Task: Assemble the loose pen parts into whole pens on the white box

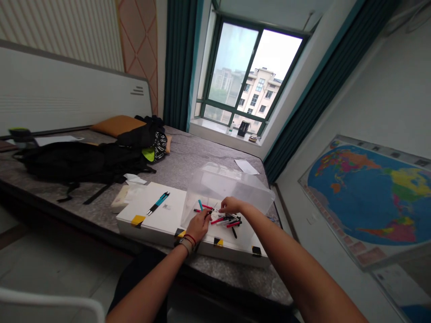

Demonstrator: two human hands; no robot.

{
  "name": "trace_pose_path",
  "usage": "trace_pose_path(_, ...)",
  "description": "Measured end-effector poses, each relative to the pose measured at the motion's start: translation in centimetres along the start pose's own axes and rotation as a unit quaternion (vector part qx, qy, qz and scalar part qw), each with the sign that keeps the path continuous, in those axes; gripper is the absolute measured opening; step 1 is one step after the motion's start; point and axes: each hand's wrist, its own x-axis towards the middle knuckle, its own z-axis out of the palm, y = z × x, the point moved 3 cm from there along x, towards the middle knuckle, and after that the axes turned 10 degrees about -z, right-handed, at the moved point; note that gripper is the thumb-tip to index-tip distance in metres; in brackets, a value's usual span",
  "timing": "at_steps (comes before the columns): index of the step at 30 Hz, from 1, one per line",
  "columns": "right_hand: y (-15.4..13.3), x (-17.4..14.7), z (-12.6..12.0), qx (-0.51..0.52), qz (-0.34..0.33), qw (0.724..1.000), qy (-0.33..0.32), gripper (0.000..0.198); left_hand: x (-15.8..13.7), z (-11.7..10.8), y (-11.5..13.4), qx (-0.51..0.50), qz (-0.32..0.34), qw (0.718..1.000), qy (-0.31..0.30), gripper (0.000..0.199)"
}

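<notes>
On the white box top (pixel 178 190), my left hand (pixel 198 225) is closed around a dark pen part (pixel 209 213), mostly covered by the fingers. My right hand (pixel 231 205) is just to its right, fingers pinched together with their tips pointing at the left hand; what they hold is too small to make out. Beneath and beside both hands lies a loose pile of red, black and white pen parts (pixel 229 220). A short teal pen barrel (pixel 200 205) rests left of the pile. Two teal-and-black pens (pixel 158 204) lie side by side farther left.
Behind the hands stands a clear plastic bin (pixel 232 181). Tissues (pixel 134 179) sit by the box's left edge, and a black backpack (pixel 77 161) lies on the grey bed surface (pixel 188 150). White paper (pixel 247 167) is at the back right.
</notes>
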Motion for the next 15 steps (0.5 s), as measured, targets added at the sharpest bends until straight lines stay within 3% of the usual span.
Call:
trace_pose_path(3,1.3,-0.5,-0.3,-0.032,0.027,0.998,0.050,0.025,-0.1,0.1,-0.1,0.008,-0.004,1.000,-0.007,0.027)
trace_pose_path(15,0.6,-0.2,-0.3,-0.090,0.029,0.995,0.014,0.023,-0.5,0.5,-0.1,0.097,0.009,0.995,0.024,0.030)
